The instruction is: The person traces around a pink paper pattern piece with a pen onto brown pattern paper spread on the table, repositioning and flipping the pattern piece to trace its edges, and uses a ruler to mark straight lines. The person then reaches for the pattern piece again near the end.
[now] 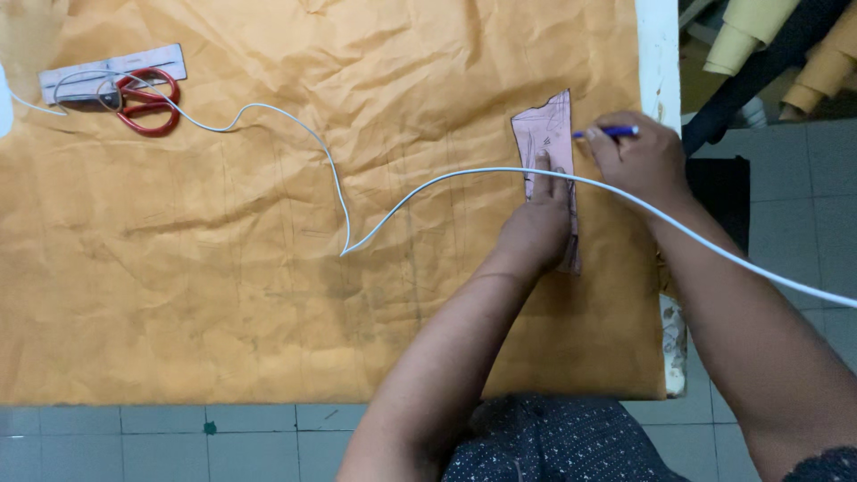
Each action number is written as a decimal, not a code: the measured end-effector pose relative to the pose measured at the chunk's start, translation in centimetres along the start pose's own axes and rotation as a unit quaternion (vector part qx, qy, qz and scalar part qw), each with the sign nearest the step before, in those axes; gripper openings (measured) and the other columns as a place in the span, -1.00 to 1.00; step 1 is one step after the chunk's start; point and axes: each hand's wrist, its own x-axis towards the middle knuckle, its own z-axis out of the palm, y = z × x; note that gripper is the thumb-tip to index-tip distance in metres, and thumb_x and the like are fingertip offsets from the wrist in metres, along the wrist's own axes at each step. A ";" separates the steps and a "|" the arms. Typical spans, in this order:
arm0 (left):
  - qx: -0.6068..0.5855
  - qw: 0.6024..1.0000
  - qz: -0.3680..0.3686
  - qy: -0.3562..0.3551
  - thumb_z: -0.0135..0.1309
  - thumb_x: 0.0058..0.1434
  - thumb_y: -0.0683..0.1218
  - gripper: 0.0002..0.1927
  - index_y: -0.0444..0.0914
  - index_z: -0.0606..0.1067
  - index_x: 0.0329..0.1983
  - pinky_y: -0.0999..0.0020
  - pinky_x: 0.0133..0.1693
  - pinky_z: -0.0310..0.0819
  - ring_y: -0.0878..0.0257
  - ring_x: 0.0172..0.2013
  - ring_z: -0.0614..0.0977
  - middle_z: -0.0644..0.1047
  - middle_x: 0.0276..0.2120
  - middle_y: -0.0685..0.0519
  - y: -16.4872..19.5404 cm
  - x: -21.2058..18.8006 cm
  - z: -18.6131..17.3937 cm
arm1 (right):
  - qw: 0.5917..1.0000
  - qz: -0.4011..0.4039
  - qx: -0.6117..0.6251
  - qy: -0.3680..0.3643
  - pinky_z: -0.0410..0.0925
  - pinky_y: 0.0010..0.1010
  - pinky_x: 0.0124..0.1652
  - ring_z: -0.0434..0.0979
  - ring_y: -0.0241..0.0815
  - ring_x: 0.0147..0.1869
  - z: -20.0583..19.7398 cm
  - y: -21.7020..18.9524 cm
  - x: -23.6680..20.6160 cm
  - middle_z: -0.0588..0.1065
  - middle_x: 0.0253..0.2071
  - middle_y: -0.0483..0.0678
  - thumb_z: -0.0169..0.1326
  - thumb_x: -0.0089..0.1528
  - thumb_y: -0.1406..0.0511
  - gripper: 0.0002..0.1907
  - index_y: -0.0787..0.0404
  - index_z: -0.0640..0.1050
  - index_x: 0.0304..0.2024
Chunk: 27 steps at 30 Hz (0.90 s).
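While our left hand [538, 223] presses flat, fingers extended, on one pink pattern piece [552, 170] lying near the right edge of the crumpled brown paper [268, 295], our right hand [641, 159] is closed around one blue pen [607, 132] whose tip meets the piece's right edge. We count one white cable [295, 129] that snakes across the paper and over both hands. We also count one pair of red-handled scissors [143, 100] resting on one grey strip [112, 73] at far left; no container is visible.
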 end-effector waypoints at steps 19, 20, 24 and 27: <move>-0.001 0.999 0.045 0.020 -0.07 0.15 -0.28 -0.24 -0.44 0.04 0.45 -0.02 0.00 0.53 -0.26 0.03 0.60 -0.25 0.52 -0.36 -1.4 0.5 -0.3 | 0.995 0.079 0.050 -0.046 0.47 -0.30 -0.16 0.66 -0.02 -0.14 -2.6 -2.8 -7.3 0.61 -0.16 0.10 0.19 0.34 0.26 -0.77 0.32 0.64 -0.08; -0.004 0.999 0.042 0.016 -0.07 0.15 -0.29 -0.24 -0.43 0.05 0.45 -0.02 0.00 0.53 -0.26 0.03 0.60 -0.25 0.52 -0.35 -1.5 0.6 -0.4 | 0.994 0.074 0.042 -0.062 0.46 -0.29 -0.16 0.65 -0.02 -0.15 -3.0 -3.0 -7.9 0.60 -0.18 0.11 0.17 0.35 0.28 -0.79 0.32 0.64 -0.09; 0.002 1.000 0.023 -0.016 -0.02 0.10 -0.30 -0.22 -0.42 0.07 0.43 -0.04 -0.02 0.53 -0.27 0.00 0.60 -0.27 0.51 -0.34 -1.7 0.5 -0.6 | 0.984 0.124 0.002 -0.131 0.49 -0.33 -0.23 0.65 -0.11 -0.24 -3.9 -3.7 -11.0 0.61 -0.26 0.04 0.14 0.32 0.25 -0.79 0.27 0.61 -0.12; -0.005 0.999 0.036 -0.005 0.00 0.10 -0.30 -0.24 -0.43 0.09 0.41 -0.04 -0.03 0.54 -0.27 0.00 0.61 -0.26 0.51 -0.36 -1.6 0.6 -0.6 | 0.997 0.008 0.031 -0.075 0.47 -0.31 -0.11 0.64 -0.11 -0.13 -3.7 -3.4 -11.6 0.61 -0.21 0.06 0.15 0.35 0.27 -0.82 0.29 0.62 -0.16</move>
